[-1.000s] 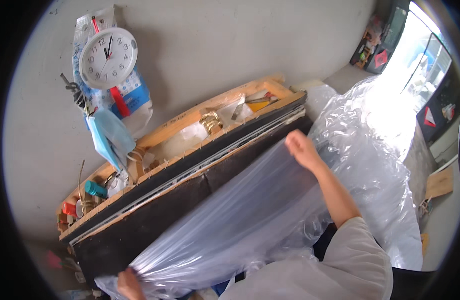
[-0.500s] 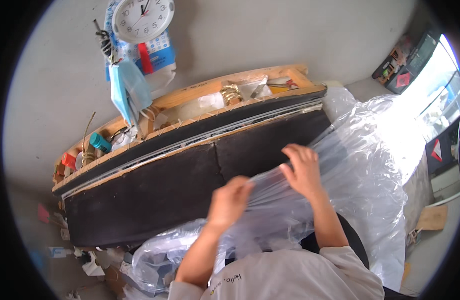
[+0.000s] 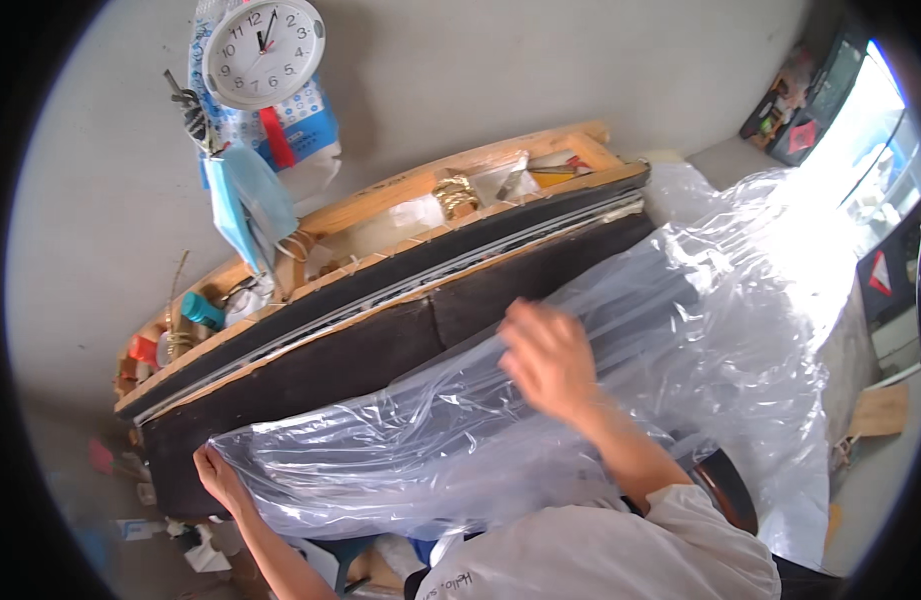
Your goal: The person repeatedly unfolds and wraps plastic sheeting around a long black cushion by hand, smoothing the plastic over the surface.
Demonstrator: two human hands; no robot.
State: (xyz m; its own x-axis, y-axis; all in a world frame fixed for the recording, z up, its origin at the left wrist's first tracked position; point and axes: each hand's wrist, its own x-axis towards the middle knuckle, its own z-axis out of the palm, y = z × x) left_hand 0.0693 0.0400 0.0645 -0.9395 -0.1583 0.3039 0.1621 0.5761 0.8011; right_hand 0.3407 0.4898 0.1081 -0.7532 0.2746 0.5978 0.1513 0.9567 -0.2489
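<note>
A wide sheet of clear plastic film (image 3: 371,455) lies wrinkled across the black-covered work surface (image 3: 361,352) and over its near edge. At the left end of the surface, my left hand (image 3: 221,477) pinches the corner of the film and holds it stretched leftward. My right hand (image 3: 551,362) is over the middle of the film, fingers extended and slightly apart, holding nothing; motion blurs it somewhat. Whether its palm touches the film I cannot tell. More film bunches up in a bright, shiny heap (image 3: 751,260) to the right.
Behind the surface runs a wooden tray (image 3: 371,200) holding a teal spool (image 3: 202,310), a red spool (image 3: 143,350) and a gold-coloured coil (image 3: 457,195). A clock (image 3: 265,55) and blue face masks (image 3: 249,200) hang on the wall. A dark chair part (image 3: 726,488) is at my right.
My left hand has moved far left, drawing the film along the surface. My right hand has shifted slightly left, and the film now covers much of the black surface's near side.
</note>
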